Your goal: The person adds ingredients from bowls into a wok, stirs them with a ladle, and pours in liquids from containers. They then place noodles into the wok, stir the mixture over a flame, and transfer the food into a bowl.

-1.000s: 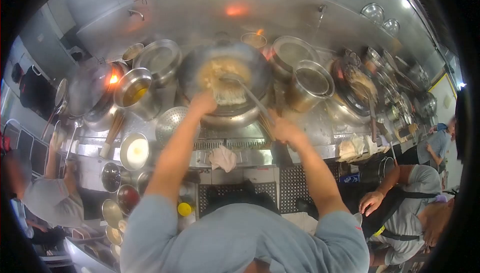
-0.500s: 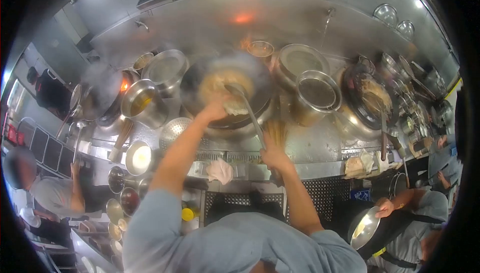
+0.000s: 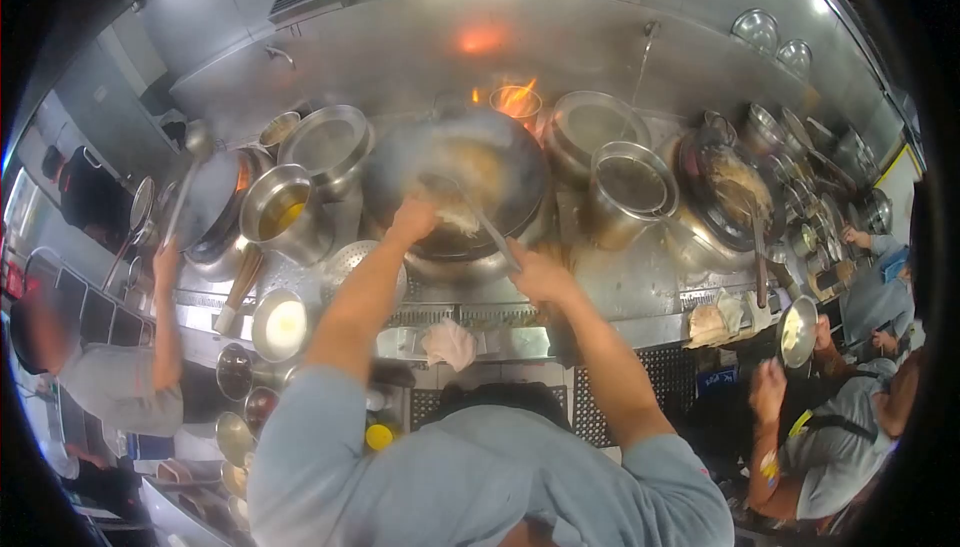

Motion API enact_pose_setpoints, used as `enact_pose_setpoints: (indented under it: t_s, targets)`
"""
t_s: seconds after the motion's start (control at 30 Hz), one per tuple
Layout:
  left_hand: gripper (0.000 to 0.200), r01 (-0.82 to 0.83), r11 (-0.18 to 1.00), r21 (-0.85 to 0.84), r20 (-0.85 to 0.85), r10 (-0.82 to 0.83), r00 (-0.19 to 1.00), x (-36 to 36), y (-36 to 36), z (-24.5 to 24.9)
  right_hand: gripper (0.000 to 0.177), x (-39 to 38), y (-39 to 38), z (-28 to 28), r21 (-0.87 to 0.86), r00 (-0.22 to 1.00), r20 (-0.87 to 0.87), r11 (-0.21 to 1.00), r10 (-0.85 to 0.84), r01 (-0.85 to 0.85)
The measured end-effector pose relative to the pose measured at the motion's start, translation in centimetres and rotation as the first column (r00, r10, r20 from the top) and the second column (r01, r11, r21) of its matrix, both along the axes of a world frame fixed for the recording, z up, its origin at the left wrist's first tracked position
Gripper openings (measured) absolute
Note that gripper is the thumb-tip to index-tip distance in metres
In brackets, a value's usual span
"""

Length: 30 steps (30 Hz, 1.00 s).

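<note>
A large dark wok (image 3: pixel 512 169) stands on the burner straight ahead, with steam and blurred yellowish food (image 3: pixel 478 169) inside. My left hand (image 3: pixel 414 220) is closed at its near left rim, by a pale cloth (image 3: pixel 460 221); steam and blur partly hide the grip. My right hand (image 3: pixel 540 273) is wrapped round the long handle of a ladle (image 3: pixel 485 219). The ladle slants up and left into the wok, its head among the steam.
Flames (image 3: pixel 518 99) rise behind the wok. Metal pots (image 3: pixel 630 192) flank it, with an oil pot (image 3: pixel 288 209) to the left. A perforated skimmer (image 3: pixel 365 272) and crumpled cloth (image 3: pixel 449 344) lie nearer. Co-workers stand both sides; one holds a ladle (image 3: pixel 183 192), another a pan (image 3: pixel 797 332).
My right hand has shifted slightly up and left with the ladle. Flames behind the wok have grown. The left co-worker's ladle and the right co-worker's pan are higher.
</note>
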State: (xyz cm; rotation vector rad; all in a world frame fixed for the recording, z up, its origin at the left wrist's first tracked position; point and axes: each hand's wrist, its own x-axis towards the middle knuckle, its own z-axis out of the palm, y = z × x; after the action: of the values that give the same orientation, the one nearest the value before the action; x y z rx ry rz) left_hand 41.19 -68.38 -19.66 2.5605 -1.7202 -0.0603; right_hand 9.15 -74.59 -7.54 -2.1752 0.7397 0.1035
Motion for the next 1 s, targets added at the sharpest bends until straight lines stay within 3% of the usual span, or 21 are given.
enact_pose_setpoints:
  t_s: [0.13, 0.37, 0.43, 0.47, 0.53, 0.67, 0.73, 0.87, 0.97, 1.0]
  targets:
    - [0.033, -0.038, 0.999, -0.039, -0.175, 0.03, 0.984, -0.2, 0.8, 1.2, 0.067, 0.8, 1.1, 0.9, -0.023, 0.997, -0.079, 0.999, 0.024, -0.026]
    - [0.027, -0.098, 0.99, 0.106, -0.211, 0.119, 0.97, -0.2, -0.1, 2.4, 0.068, 1.2, 1.6, 1.9, -0.025, 0.992, -0.123, 1.0, 0.016, -0.019]
    - [0.03, -0.166, 0.984, 0.061, -0.265, 0.176, 0.948, -0.9, -0.4, 2.7, 0.069, 1.4, 0.6, -1.8, -0.083, 0.997, -0.066, 0.996, 0.028, -0.034]
    - [0.033, -0.068, 0.998, 0.017, -0.126, 0.069, 0.99, -1.4, -0.2, 2.5, 0.069, 1.5, 0.7, -2.2, -0.109, 0.999, -0.036, 0.993, 0.039, -0.043]
    - [0.041, 0.147, 0.989, -0.021, 0.169, -0.141, 0.976, -2.6, 0.4, 1.7, 0.069, 1.0, 0.6, -0.2, -0.005, 0.998, -0.058, 1.0, -0.006, 0.005]
    - [0.048, 0.079, 0.974, 0.214, -0.03, -0.074, 0.997, -2.9, 0.0, 3.7, 0.068, -1.3, 1.2, 2.0, 0.006, 0.998, -0.018, 0.998, -0.061, 0.061]
    - [0.047, 0.016, 0.961, 0.278, -0.126, 0.02, 0.992, -3.4, 0.4, 5.1, 0.068, -2.3, 1.6, 1.5, -0.049, 0.99, -0.117, 0.996, -0.076, 0.071]
    - [0.045, 0.054, 0.978, 0.2, -0.149, -0.024, 0.989, -2.4, 0.4, 3.1, 0.068, -2.3, 2.3, 3.8, -0.037, 0.983, -0.165, 0.997, -0.078, 0.073]
    - [0.044, 0.083, 0.983, 0.166, -0.183, -0.052, 0.982, -2.3, -0.2, 2.9, 0.069, -0.4, 2.4, 0.9, -0.228, 0.988, -0.151, 0.973, -0.011, -0.024]
    - [0.043, 0.106, 0.985, 0.134, -0.199, -0.079, 0.977, -2.0, -0.4, 2.4, 0.069, 0.0, 2.5, 0.9, -0.218, 0.981, -0.193, 0.975, 0.009, -0.052]
